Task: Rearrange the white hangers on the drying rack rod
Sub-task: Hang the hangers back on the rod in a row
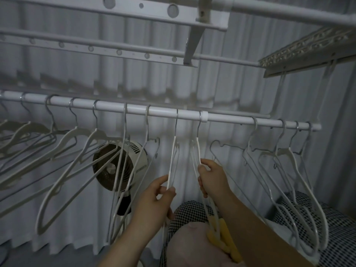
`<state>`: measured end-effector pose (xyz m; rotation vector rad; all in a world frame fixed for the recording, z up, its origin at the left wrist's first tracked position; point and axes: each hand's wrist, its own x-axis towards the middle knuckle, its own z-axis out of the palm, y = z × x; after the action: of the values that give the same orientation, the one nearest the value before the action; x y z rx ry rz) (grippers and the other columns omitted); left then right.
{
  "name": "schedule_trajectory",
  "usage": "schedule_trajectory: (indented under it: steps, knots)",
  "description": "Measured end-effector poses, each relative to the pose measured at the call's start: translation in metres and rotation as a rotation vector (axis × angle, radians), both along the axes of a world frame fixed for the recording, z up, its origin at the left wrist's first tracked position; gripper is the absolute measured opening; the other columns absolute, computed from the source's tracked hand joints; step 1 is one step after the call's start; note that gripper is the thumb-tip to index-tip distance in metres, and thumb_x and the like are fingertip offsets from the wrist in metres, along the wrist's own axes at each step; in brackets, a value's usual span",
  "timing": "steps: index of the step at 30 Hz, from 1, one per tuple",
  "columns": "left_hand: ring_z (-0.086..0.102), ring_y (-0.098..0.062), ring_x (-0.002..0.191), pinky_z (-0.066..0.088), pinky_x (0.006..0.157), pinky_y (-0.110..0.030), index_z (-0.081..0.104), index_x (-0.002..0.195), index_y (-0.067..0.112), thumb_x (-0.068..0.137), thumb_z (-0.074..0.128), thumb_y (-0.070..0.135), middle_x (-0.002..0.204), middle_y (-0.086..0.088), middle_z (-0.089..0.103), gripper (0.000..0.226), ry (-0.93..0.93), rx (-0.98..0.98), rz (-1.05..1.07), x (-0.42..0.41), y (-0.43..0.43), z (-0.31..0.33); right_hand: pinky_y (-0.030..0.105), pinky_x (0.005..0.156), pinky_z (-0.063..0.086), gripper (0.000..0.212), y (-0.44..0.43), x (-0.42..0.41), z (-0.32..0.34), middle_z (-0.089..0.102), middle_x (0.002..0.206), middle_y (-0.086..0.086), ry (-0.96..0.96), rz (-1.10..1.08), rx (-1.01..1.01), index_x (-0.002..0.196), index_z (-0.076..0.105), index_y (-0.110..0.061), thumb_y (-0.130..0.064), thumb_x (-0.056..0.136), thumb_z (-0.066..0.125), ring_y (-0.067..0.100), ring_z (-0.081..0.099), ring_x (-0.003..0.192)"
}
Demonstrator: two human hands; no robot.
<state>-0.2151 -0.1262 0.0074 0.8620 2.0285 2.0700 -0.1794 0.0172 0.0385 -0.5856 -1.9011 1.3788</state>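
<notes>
White hangers (174, 151), left hand (155, 201) pinching, right hand (212, 177) gripping

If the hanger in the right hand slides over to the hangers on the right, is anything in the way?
No hanger hangs in between. The right hand grips its hanger just left of the sleeve end, where the rod gets thinner. Past that step the rod is bare up to the next hanger.

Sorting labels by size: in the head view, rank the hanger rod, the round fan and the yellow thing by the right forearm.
1. hanger rod, longest.
2. round fan.
3. yellow thing, partly hidden and nearer the camera, so less sure.
</notes>
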Motion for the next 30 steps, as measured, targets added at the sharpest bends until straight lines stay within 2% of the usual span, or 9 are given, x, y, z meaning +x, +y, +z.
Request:
schedule_trajectory:
  steps: [6, 10, 13, 15, 17, 21, 24, 27, 30]
  knots:
    - [0.056, -0.001, 0.038, 0.042, 0.040, -0.012, 0.049, 0.124, 0.017, 0.091, 0.048, 0.017, 0.088, 0.001, 0.060, 0.033, 0.018, -0.029, 0.022, 0.001, -0.007, 0.002, 0.011, 0.028, 0.028, 0.032, -0.006, -0.005, -0.001, 0.048, 0.056, 0.006, -0.006, 0.020, 0.002, 0.126, 0.047, -0.013, -0.015, 0.095, 0.041, 0.006, 0.039, 0.032]
    - [0.060, -0.001, 0.047, 0.048, 0.050, -0.025, 0.050, 0.124, 0.021, 0.090, 0.049, 0.021, 0.079, 0.012, 0.062, 0.033, 0.025, -0.052, 0.047, 0.004, -0.013, 0.004, 0.010, 0.028, 0.027, 0.032, -0.008, -0.005, 0.000, 0.047, 0.055, 0.006, -0.004, 0.027, 0.007, 0.126, 0.048, -0.011, -0.014, 0.095, 0.040, 0.002, 0.040, 0.025]
    - [0.062, -0.004, 0.064, 0.049, 0.057, -0.024, 0.049, 0.126, 0.022, 0.090, 0.049, 0.024, 0.088, 0.015, 0.059, 0.035, 0.054, -0.088, 0.087, 0.008, -0.020, 0.007, 0.010, 0.028, 0.027, 0.032, -0.008, -0.004, 0.001, 0.048, 0.055, 0.007, -0.011, 0.035, 0.008, 0.125, 0.048, -0.010, -0.014, 0.095, 0.040, 0.001, 0.038, 0.023]
    - [0.063, -0.008, 0.084, 0.050, 0.071, -0.025, 0.049, 0.127, 0.023, 0.091, 0.046, 0.028, 0.099, 0.011, 0.063, 0.036, 0.169, -0.161, 0.151, 0.012, -0.028, 0.008, 0.010, 0.027, 0.027, 0.033, -0.008, -0.004, 0.002, 0.047, 0.055, 0.007, -0.012, 0.039, -0.007, 0.126, 0.047, -0.011, -0.014, 0.095, 0.040, 0.001, 0.037, 0.022]
    - [0.061, -0.011, 0.100, 0.047, 0.081, -0.024, 0.053, 0.125, 0.023, 0.092, 0.044, 0.028, 0.112, 0.005, 0.066, 0.035, 0.390, -0.220, 0.266, 0.017, -0.038, 0.013, 0.011, 0.027, 0.028, 0.033, -0.008, -0.005, 0.002, 0.047, 0.055, 0.007, -0.014, 0.043, -0.013, 0.127, 0.047, -0.011, -0.014, 0.095, 0.040, 0.001, 0.037, 0.022]
    - [0.059, -0.018, 0.100, 0.038, 0.076, -0.023, 0.062, 0.115, 0.019, 0.087, 0.052, 0.019, 0.108, -0.001, 0.066, 0.030, 0.692, -0.145, 0.497, 0.009, -0.053, 0.027, 0.010, 0.027, 0.029, 0.033, -0.007, -0.003, 0.001, 0.047, 0.056, 0.007, -0.018, 0.040, 0.008, 0.128, 0.046, -0.010, -0.013, 0.095, 0.040, 0.000, 0.038, 0.022]
    - [0.055, -0.023, 0.107, 0.038, 0.078, -0.025, 0.057, 0.120, 0.013, 0.085, 0.055, 0.017, 0.117, -0.007, 0.062, 0.035, 0.665, -0.239, 0.551, -0.006, -0.055, 0.027, 0.011, 0.027, 0.029, 0.033, -0.005, 0.000, 0.001, 0.048, 0.056, 0.007, -0.018, 0.029, 0.022, 0.127, 0.046, -0.009, -0.012, 0.095, 0.040, 0.000, 0.039, 0.023]
    - [0.050, -0.019, 0.120, 0.041, 0.091, -0.028, 0.039, 0.135, 0.017, 0.087, 0.054, 0.023, 0.137, -0.003, 0.048, 0.051, 0.570, -0.361, 0.493, -0.012, -0.049, 0.016, 0.011, 0.027, 0.029, 0.034, -0.002, 0.002, 0.001, 0.048, 0.055, 0.007, -0.029, 0.020, 0.036, 0.128, 0.046, -0.010, -0.013, 0.095, 0.040, 0.001, 0.038, 0.022]
    - [0.058, -0.020, 0.109, 0.044, 0.076, -0.025, 0.035, 0.133, 0.022, 0.089, 0.050, 0.025, 0.129, -0.002, 0.054, 0.047, 0.534, -0.471, 0.430, -0.017, -0.041, 0.002, 0.012, 0.029, 0.031, 0.034, 0.000, 0.001, 0.000, 0.048, 0.056, 0.006, -0.040, 0.011, 0.062, 0.128, 0.047, -0.010, -0.014, 0.094, 0.040, 0.003, 0.040, 0.026]
